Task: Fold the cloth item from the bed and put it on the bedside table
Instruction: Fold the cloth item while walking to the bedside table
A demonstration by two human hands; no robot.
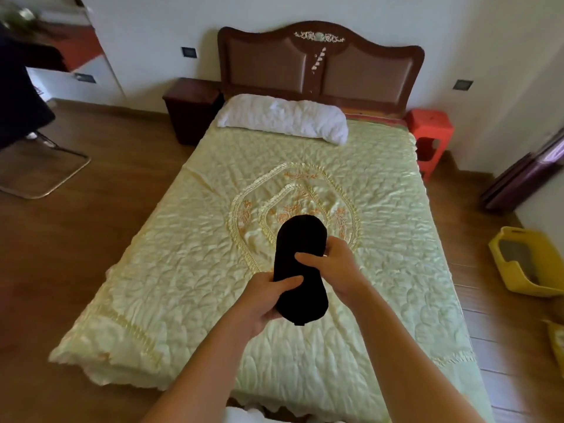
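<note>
Both hands hold one black, oblong, folded cloth item above the middle of the bed — over the pale yellow quilted satin bedspread with its orange embroidered medallion. The left hand grips the cloth's near half, thumb laid across its top and fingers curled beneath. The right hand clasps the far half from the right side, its fingers wrapped over the dark fabric. The cloth runs lengthwise away from the person, its rounded far end toward the headboard.

A white rumpled pillow lies at the head of the bed against the brown padded wooden headboard. The dark wooden bedside surface stands left of the pillow, well apart from the cloth — a red plastic stool stands on the opposite side. A yellow plastic basket sits on the wooden floor to the right.
</note>
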